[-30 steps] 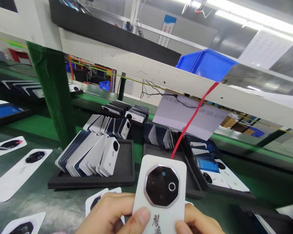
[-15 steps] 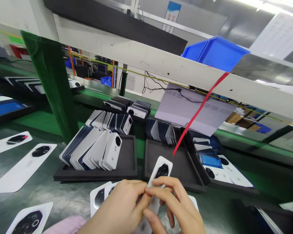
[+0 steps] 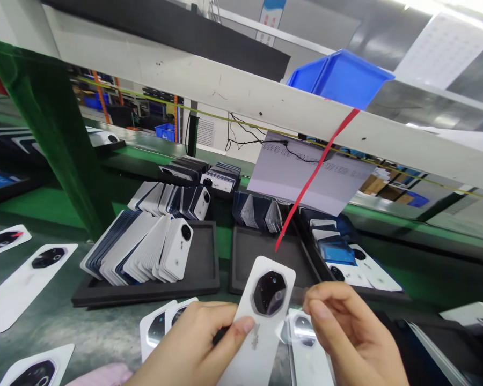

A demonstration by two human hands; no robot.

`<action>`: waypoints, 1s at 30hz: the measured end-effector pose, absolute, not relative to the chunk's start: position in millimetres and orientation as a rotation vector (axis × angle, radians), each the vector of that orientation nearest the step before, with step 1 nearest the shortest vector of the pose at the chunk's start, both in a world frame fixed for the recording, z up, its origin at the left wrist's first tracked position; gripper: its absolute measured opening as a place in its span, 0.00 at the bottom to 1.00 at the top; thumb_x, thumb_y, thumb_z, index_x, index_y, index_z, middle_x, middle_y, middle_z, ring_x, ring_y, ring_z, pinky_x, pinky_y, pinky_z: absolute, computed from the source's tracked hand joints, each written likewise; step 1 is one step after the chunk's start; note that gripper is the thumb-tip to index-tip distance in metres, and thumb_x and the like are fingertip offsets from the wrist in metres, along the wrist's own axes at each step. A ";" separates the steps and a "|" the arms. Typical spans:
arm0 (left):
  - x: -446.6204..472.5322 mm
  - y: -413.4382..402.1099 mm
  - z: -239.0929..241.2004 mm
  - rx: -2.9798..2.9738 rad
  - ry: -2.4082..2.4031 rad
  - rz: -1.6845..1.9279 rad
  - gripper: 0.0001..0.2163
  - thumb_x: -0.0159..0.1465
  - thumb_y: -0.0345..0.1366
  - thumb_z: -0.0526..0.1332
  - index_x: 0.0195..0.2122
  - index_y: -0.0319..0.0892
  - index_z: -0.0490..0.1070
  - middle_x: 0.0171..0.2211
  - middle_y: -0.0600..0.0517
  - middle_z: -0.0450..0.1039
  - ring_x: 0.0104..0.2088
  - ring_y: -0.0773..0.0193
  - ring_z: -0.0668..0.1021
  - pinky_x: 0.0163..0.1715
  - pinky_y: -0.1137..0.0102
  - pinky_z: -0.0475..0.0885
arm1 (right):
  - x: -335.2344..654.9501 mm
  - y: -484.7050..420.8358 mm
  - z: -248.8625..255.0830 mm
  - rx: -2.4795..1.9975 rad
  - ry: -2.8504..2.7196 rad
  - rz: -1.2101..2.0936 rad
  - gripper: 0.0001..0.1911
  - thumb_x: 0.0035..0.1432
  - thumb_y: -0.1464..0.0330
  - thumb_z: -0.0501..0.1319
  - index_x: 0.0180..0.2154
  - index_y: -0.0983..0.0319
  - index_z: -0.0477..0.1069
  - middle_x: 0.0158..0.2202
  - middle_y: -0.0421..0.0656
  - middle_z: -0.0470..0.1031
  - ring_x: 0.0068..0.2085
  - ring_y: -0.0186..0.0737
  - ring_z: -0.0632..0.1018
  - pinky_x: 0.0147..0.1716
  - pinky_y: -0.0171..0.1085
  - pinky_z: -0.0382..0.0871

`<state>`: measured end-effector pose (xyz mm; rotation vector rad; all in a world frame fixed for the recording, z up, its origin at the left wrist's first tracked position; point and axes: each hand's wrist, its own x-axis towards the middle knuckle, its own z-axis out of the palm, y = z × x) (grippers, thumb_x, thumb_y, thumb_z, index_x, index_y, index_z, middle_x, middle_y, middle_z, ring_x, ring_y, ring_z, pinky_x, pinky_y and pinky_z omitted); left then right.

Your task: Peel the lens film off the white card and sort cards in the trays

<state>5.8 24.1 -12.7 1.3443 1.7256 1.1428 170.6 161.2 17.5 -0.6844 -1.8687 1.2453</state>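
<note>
A white phone back cover (image 3: 265,348) with a black octagonal camera window is in my left hand (image 3: 201,340), its thumb pressed on the front face. The cover leans upright, facing me. To its right, my right hand (image 3: 352,335) pinches a piece of clear film (image 3: 300,295) between thumb and finger. The film stretches toward the cover's right edge; whether it still sticks there I cannot tell. Below the film another white back cover (image 3: 314,359) lies on the bench. Two overlapping back covers (image 3: 149,340) lie beside my left hand.
A black foam tray (image 3: 203,257) holds a row of leaning white and dark blue covers (image 3: 145,246). Another black tray (image 3: 249,249) stands beside it. More covers (image 3: 28,287) lie at left. A red strap (image 3: 306,187) hangs from the shelf beam, under a blue bin (image 3: 346,80).
My hands were close together over the cover. My right hand has moved right with the clear film, and the cover has turned more toward me. The view has shifted slightly.
</note>
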 end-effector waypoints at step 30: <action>6.2 20.1 -13.5 1.370 1.700 1.140 0.18 0.75 0.44 0.48 0.27 0.45 0.57 0.25 0.58 0.59 0.28 0.64 0.65 0.31 0.71 0.57 | 150.6 145.4 24.5 -0.871 -1.715 1.300 0.11 0.57 0.58 0.71 0.28 0.56 0.78 0.24 0.37 0.75 0.25 0.34 0.71 0.24 0.31 0.64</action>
